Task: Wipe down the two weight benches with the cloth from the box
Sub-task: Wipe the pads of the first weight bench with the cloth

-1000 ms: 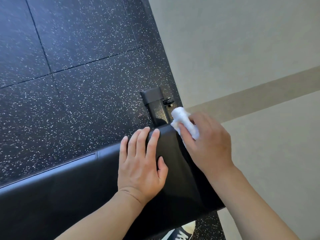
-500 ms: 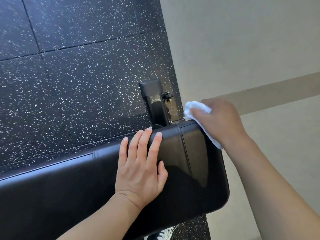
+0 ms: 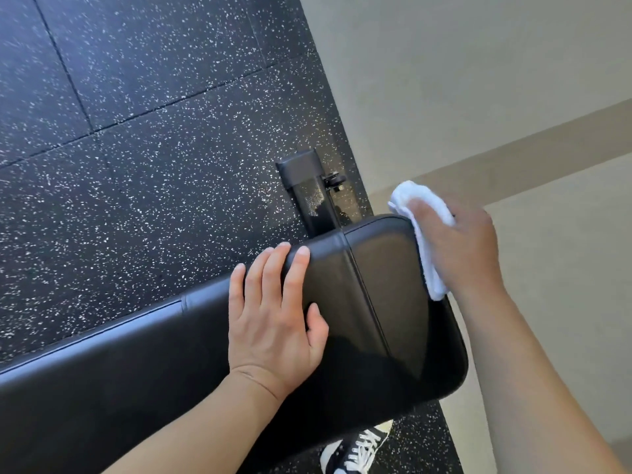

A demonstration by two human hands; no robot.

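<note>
The left hand lies flat on the black bench pad, fingers straight and spread toward its far edge. The right hand grips a white cloth, pressing it against the pad's end edge. No brand or writing shows on the pad, the cloth or the frame post. A black-and-white laced shoe stands on the speckled floor below the bench.
</note>
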